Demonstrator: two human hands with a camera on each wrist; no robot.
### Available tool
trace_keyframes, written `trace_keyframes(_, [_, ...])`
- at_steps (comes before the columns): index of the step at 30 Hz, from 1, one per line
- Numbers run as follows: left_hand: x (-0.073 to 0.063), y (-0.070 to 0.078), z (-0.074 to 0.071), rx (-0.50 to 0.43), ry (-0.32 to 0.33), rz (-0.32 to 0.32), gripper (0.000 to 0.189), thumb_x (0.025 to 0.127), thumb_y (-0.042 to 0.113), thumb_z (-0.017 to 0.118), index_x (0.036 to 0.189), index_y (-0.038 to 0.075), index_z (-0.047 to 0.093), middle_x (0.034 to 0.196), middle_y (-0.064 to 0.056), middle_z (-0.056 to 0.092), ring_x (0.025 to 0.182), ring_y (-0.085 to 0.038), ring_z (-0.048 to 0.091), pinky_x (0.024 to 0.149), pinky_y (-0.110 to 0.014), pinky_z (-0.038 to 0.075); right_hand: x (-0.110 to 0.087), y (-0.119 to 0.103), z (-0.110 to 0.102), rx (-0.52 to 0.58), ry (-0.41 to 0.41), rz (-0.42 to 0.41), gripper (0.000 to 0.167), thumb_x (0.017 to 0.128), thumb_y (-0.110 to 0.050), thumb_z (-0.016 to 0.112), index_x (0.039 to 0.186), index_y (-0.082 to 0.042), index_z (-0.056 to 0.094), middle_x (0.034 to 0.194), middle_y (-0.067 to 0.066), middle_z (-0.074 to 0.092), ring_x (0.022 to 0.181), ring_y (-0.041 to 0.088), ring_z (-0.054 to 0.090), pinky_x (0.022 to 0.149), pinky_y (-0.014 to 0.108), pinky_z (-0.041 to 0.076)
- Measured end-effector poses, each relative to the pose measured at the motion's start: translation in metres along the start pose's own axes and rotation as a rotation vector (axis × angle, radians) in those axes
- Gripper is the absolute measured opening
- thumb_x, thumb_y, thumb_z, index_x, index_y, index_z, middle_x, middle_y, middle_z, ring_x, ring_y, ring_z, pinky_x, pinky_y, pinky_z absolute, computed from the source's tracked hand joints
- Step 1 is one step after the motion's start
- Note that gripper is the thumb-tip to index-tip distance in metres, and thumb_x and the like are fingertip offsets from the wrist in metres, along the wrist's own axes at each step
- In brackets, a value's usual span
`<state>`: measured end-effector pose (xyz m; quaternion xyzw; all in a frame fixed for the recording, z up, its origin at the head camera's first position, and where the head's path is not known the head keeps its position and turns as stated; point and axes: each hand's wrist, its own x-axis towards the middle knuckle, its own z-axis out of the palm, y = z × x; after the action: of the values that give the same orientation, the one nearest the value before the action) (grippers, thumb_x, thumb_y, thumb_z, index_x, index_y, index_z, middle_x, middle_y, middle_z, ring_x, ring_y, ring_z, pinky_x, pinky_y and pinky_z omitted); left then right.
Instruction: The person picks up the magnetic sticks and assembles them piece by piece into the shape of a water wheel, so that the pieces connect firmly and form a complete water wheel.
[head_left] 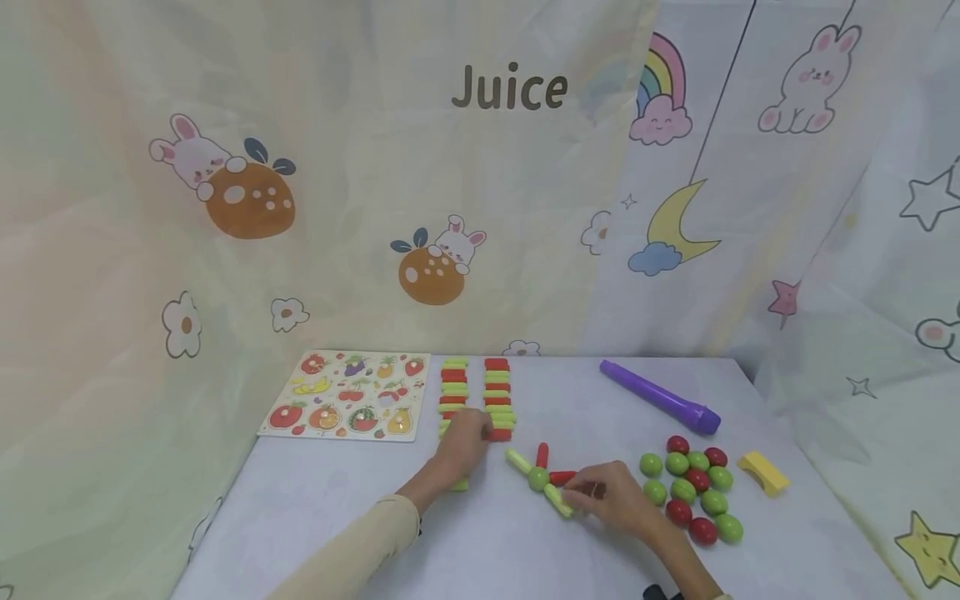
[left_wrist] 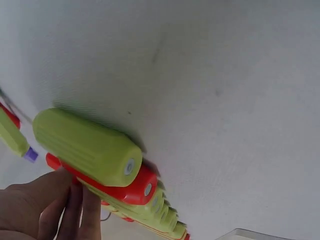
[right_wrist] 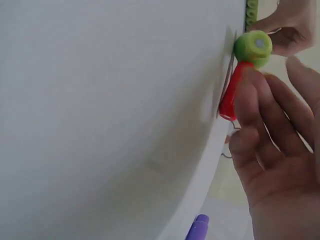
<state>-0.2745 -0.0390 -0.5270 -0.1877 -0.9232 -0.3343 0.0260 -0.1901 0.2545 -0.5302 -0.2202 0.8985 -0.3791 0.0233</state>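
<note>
My left hand [head_left: 463,446] reaches over two columns of red and green toy building sticks. Its thumb and fingers pinch a red stick [head_left: 501,435] at the near end of the right column. In the left wrist view, a green stick [left_wrist: 87,145] with a pale disc in its end lies beside those fingers. My right hand [head_left: 615,497] hovers by a star-like figure, its fingers loosely bent and holding nothing. That figure has a green ball [head_left: 538,478] at its centre, with two green and two red sticks around it. The right fingertips overlap its near green stick [head_left: 558,501].
A fruit picture board [head_left: 343,398] lies back left. At the right are a purple tube-shaped toy [head_left: 660,397], several red and green balls [head_left: 682,491] and a yellow arch block [head_left: 763,473]. A printed cloth [head_left: 345,250] hangs behind the table.
</note>
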Motion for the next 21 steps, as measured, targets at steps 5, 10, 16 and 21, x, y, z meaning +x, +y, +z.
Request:
trace_keyframes(5, [0.001,0.004,0.002,0.039,0.026,0.017,0.005,0.097,0.005,0.079,0.093,0.005,0.077,0.071,0.005,0.058,0.077,-0.012,0.055,0.068,-0.024,0.05,0.004,0.002,-0.005,-0.095,0.139,-0.007,0.017,0.089,-0.016,0.089,0.105,-0.015,0.083,0.093,-0.011,0.075,0.082,0.008,0.064,0.07,0.024,0.057])
trace_keyframes(10, [-0.002,0.002,0.002,0.011,0.04,0.032,0.004,0.095,0.001,0.08,0.093,0.004,0.08,0.068,0.003,0.062,0.074,-0.01,0.055,0.066,-0.022,0.049,0.014,0.005,-0.003,-0.146,0.05,-0.015,0.026,0.087,-0.007,0.088,0.112,-0.01,0.082,0.106,-0.003,0.077,0.093,0.013,0.067,0.079,0.029,0.06])
trace_keyframes(16, [-0.015,0.008,-0.013,-0.087,0.081,0.02,0.007,0.093,-0.001,0.079,0.096,0.005,0.081,0.088,-0.006,0.076,0.083,-0.013,0.062,0.076,-0.03,0.059,0.022,0.005,0.003,-0.137,-0.002,-0.015,0.02,0.09,-0.006,0.085,0.109,-0.013,0.082,0.099,-0.009,0.074,0.088,0.006,0.064,0.077,0.025,0.057])
trace_keyframes(21, [-0.027,0.014,-0.022,-0.16,0.048,0.015,0.01,0.091,0.0,0.083,0.1,0.004,0.081,0.096,-0.003,0.078,0.087,-0.015,0.07,0.078,-0.032,0.063,0.023,0.005,0.003,-0.136,0.017,-0.007,0.02,0.088,-0.006,0.087,0.105,-0.014,0.082,0.095,-0.011,0.073,0.084,0.002,0.062,0.074,0.024,0.057])
